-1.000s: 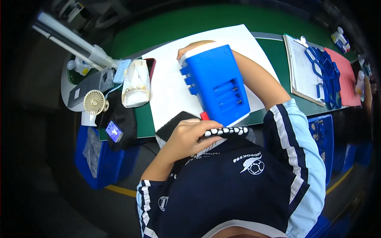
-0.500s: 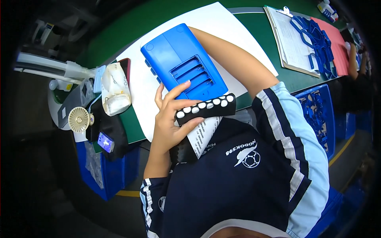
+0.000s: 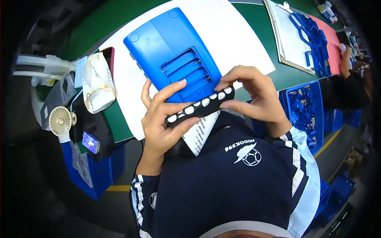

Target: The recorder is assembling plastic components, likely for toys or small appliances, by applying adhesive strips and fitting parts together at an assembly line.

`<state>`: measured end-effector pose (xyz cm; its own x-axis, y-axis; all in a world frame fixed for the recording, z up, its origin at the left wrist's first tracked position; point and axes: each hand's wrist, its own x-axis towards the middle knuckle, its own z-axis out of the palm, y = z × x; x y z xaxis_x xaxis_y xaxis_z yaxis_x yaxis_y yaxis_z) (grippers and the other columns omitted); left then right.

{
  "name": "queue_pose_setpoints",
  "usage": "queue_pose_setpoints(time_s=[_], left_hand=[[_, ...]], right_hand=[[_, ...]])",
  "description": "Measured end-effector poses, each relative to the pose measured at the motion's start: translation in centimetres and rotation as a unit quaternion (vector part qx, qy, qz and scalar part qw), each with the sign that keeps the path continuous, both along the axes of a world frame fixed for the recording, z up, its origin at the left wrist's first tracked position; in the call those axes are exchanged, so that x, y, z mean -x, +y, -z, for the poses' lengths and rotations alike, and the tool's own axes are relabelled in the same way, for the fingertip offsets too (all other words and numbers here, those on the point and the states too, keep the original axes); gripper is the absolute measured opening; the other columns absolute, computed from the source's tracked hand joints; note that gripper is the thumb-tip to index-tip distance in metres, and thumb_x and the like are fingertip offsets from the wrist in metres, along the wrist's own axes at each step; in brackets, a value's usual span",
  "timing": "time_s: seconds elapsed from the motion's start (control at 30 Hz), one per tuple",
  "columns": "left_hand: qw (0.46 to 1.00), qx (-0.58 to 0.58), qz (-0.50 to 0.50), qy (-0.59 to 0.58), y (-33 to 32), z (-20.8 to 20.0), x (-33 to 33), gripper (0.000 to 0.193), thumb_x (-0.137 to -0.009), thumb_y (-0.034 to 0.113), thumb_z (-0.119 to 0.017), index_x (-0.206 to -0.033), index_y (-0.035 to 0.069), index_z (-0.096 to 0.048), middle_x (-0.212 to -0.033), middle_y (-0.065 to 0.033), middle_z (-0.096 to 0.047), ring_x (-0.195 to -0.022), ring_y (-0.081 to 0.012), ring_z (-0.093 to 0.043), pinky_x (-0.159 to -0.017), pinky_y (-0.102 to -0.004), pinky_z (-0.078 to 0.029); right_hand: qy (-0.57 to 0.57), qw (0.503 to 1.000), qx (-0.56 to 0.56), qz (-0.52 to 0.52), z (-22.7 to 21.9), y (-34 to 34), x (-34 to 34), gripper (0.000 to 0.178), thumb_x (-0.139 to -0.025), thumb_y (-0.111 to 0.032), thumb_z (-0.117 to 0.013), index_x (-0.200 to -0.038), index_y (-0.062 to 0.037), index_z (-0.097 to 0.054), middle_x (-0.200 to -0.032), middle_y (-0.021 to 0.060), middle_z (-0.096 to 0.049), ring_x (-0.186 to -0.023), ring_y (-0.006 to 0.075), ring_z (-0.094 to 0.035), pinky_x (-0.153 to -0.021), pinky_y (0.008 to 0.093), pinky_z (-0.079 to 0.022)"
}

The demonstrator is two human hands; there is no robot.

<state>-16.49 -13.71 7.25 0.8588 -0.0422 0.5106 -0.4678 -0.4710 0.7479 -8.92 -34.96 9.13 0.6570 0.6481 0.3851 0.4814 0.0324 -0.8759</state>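
Note:
A blue plastic device housing (image 3: 158,37) lies back side up on the white sheet, its open battery compartment (image 3: 186,71) showing bare slots and metal contacts. Two round recesses mark its far corners. Just in front of its near edge, my left hand (image 3: 160,123) grips a black strip with round white spots (image 3: 205,102); one fingertip rests by the compartment. Printed white backing paper (image 3: 201,135) hangs below the strip. My right hand (image 3: 254,93) is closed on the strip's right end, thumb below and index finger above. Whether a small piece sits between those fingertips is hidden.
A white sheet (image 3: 242,43) covers part of the green table (image 3: 260,23). Left are a soft pack (image 3: 99,79), a phone edge (image 3: 108,59) and a small fan (image 3: 61,121). Right are a clipboard (image 3: 291,43), blue frames (image 3: 313,39) and a blue bin (image 3: 317,87). Another person's arm (image 3: 346,63) shows far right.
My right hand has come from behind the housing's far end to the strip's right end. The housing now lies slightly further left, and the strip tilts up more at its right.

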Motion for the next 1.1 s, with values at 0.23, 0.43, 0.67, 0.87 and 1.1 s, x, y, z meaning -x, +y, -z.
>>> queue_pose_setpoints(time_s=[0.23,0.43,0.67,0.87,1.1], left_hand=[[1.000,-0.017,-0.001,0.017,0.4,-0.3,0.2,0.020,-0.059,0.022,-0.077,-0.073,0.011,-0.067,-0.107,-0.0095,-0.060,-0.106,-0.0203,-0.053,-0.103,-0.0520,-0.011],[0.999,-0.022,0.015,0.018,0.6,-1.1,0.2,0.017,-0.061,0.024,-0.075,-0.070,0.011,-0.068,-0.089,-0.0049,-0.067,-0.108,-0.0193,-0.051,-0.103,-0.0526,-0.007],[0.999,-0.028,0.030,0.019,0.6,-1.1,-0.1,0.015,-0.062,0.024,-0.075,-0.068,0.011,-0.068,-0.085,-0.0035,-0.068,-0.110,-0.0189,-0.051,-0.104,-0.0527,-0.005],[0.998,-0.042,0.040,0.031,0.6,-1.4,-0.3,0.016,-0.061,0.024,-0.075,-0.067,0.011,-0.068,-0.084,-0.0029,-0.068,-0.110,-0.0190,-0.051,-0.104,-0.0524,-0.004],[0.997,-0.045,0.059,0.028,0.4,-1.5,-0.7,0.015,-0.062,0.024,-0.074,-0.067,0.013,-0.067,-0.080,0.0019,-0.068,-0.111,-0.0212,-0.050,-0.103,-0.0534,-0.003]], right_hand=[[-0.038,0.999,0.032,-0.021,0.3,-0.7,0.0,0.036,-0.067,0.007,-0.069,-0.095,0.0024,-0.049,-0.083,0.0174,-0.059,-0.080,0.0261,-0.063,-0.071,0.0336,-0.050],[-0.040,0.998,0.032,-0.039,-0.8,0.1,0.2,0.043,-0.061,-0.006,-0.078,-0.092,0.0009,-0.050,-0.085,0.0176,-0.061,-0.082,0.0268,-0.061,-0.072,0.0337,-0.048],[-0.038,0.998,0.048,-0.015,-0.3,-0.1,0.4,0.044,-0.063,-0.002,-0.077,-0.098,0.0027,-0.051,-0.086,0.0145,-0.058,-0.079,0.0206,-0.060,-0.070,0.0292,-0.050],[0.047,0.999,0.008,-0.020,-0.4,-0.3,0.3,0.030,-0.068,0.004,-0.070,-0.089,0.0021,-0.049,-0.083,0.0146,-0.058,-0.079,0.0213,-0.062,-0.070,0.0295,-0.050],[0.001,0.997,0.076,0.026,-0.2,-0.8,0.7,0.015,-0.076,-0.008,-0.065,-0.084,-0.0015,-0.054,-0.077,0.0096,-0.061,-0.068,0.0188,-0.063,-0.058,0.0243,-0.048]])
